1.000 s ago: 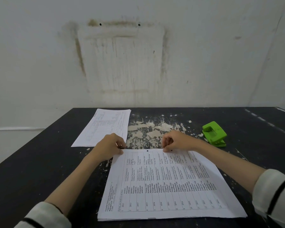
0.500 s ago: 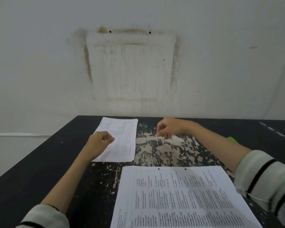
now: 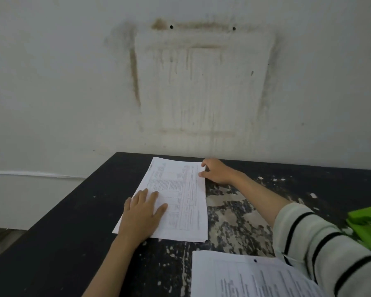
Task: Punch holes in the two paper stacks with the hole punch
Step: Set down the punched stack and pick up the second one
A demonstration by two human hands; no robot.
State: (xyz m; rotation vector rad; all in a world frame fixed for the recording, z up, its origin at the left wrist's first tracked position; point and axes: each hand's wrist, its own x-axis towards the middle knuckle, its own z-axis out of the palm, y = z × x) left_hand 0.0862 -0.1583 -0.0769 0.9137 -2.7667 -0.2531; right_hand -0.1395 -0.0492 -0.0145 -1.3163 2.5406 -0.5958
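White wall [image 3: 51,93] behind, stained, with a rectangular dirt outline and two small dark holes above it. Black table [image 3: 51,243] below, paint worn off in pale patches toward the middle.

Left hand [image 3: 142,213] laid flat on the far stack [image 3: 180,200], fingers spread, palm down over the stack's near left corner. No grip taken; resting on top only.

Far stack lying flat on the table, near the wall, long side running away from the camera. Printed tables visible on the top sheet; text too small to read. Edges of lower sheets showing at the near right corner.

Right hand [image 3: 215,171] at the far right corner of the same stack, fingers curled, fingertips touching the paper edge. Cannot tell whether that corner is pinched or merely touched.

Near stack [image 3: 244,277] at bottom right, partly cut off by the frame and partly covered by the striped sleeve [image 3: 315,243]. One punched hole visible near its far edge.

Punch [image 3: 368,226], green, at the far right edge, behind the sleeve, well apart from both hands. Only partly in view.
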